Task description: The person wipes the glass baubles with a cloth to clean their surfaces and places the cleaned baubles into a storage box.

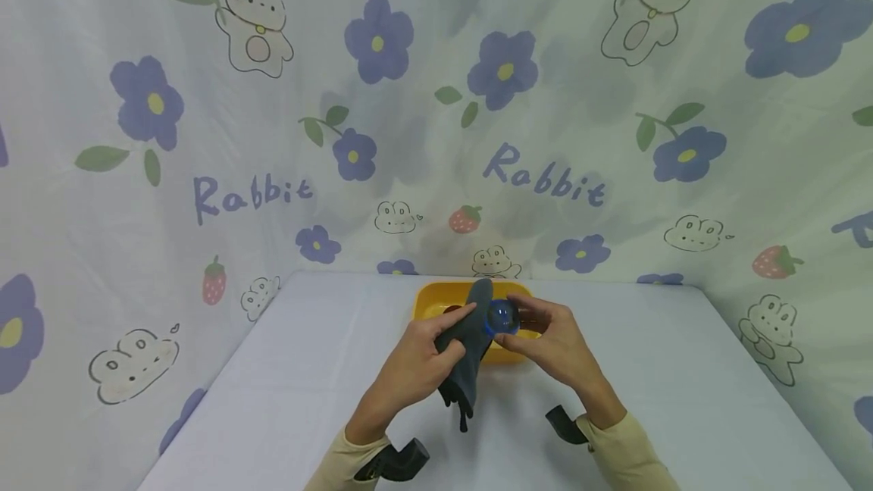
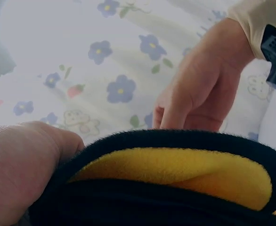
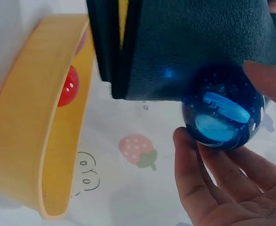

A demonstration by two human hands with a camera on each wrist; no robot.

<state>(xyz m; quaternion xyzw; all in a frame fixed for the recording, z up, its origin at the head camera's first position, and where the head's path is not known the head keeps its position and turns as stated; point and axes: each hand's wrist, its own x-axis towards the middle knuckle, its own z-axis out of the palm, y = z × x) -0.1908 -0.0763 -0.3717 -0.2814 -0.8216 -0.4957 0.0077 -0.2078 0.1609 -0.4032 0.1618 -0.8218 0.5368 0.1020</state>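
My left hand (image 1: 417,361) grips a folded cloth (image 1: 470,358), dark grey with a black edge. Its yellow inner side (image 2: 213,167) shows in the left wrist view, where the fold gapes. Between thumb and fingertips, my right hand (image 1: 561,345) holds a clear blue ball (image 1: 503,317) with glittery specks. The cloth lies right against the ball's upper side in the right wrist view, and its lower end hangs down toward me in the head view. Both hands are over the near part of a yellow basin (image 1: 506,356).
Inside the basin, a shiny red ball (image 3: 69,86) shows, with part of another reddish round thing (image 3: 81,43) beyond it. The basin stands on a white-covered table (image 1: 307,370), near a patterned curtain (image 1: 409,120) at the back.
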